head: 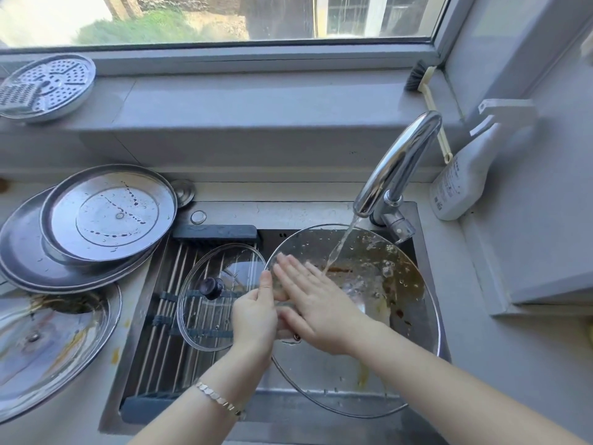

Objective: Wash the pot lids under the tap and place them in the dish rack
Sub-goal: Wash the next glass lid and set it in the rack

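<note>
Now | large glass lid (390, 285) tilted in sink (272, 412) under running tap (398, 168) | left hand (255, 316) grips its rim | right hand (317, 303) flat, fingers straight, on its soiled face | smaller lid (205, 322) on dish rack (150, 348)

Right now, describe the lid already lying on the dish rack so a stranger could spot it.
Find the steel sink below the window; a roll-up dish rack covers its left half. On that rack lies a small glass lid. Unlike the larger soiled glass lid under the tap and the metal lids on the counter, it is clear with a dark knob.
</note>
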### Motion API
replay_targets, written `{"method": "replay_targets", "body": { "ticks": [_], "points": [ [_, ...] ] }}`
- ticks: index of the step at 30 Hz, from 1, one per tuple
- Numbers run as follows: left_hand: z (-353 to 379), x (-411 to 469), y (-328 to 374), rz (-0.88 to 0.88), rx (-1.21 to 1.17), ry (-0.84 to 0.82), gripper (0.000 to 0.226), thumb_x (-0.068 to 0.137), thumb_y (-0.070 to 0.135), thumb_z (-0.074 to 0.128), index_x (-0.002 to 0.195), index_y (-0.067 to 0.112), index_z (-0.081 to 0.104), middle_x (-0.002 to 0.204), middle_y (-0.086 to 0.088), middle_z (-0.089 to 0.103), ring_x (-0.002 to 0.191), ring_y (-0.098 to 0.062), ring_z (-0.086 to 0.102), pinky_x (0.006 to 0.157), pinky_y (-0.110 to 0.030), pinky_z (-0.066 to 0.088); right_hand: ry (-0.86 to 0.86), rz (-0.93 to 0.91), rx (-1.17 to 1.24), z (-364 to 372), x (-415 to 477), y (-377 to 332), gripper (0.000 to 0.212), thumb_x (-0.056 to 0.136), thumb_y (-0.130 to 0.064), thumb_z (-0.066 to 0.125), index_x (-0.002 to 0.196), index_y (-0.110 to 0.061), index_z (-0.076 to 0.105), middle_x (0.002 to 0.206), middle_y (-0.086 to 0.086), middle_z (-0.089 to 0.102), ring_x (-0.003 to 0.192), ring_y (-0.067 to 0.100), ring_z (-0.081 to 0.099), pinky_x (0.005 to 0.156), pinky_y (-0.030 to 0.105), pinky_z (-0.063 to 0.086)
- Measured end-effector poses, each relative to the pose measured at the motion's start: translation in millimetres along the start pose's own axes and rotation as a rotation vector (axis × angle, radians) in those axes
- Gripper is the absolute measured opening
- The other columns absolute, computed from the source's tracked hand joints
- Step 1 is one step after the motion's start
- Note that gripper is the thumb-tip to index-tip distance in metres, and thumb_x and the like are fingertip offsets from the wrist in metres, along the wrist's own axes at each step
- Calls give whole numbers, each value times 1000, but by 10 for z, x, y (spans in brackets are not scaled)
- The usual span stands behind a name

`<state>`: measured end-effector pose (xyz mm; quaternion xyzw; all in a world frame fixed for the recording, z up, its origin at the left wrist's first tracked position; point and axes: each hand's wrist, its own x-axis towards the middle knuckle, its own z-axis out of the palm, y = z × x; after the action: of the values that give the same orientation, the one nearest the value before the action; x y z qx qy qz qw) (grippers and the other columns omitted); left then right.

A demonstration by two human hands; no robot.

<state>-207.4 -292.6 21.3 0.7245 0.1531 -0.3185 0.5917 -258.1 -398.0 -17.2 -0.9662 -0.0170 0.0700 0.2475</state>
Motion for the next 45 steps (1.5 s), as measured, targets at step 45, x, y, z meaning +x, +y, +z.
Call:
{"method": "replay_targets", "body": {
  "ticks": [45],
  "points": [
    [-256,159,263,167,-213,245,50,95,48,38,79,5,55,54,-11,68,42,-19,65,35,-19,47,-71,21,-267,107,-712,117,66,97,-51,13,146,-7,20,151,11,24,140,19,19,112,31,12]
  ]
}}
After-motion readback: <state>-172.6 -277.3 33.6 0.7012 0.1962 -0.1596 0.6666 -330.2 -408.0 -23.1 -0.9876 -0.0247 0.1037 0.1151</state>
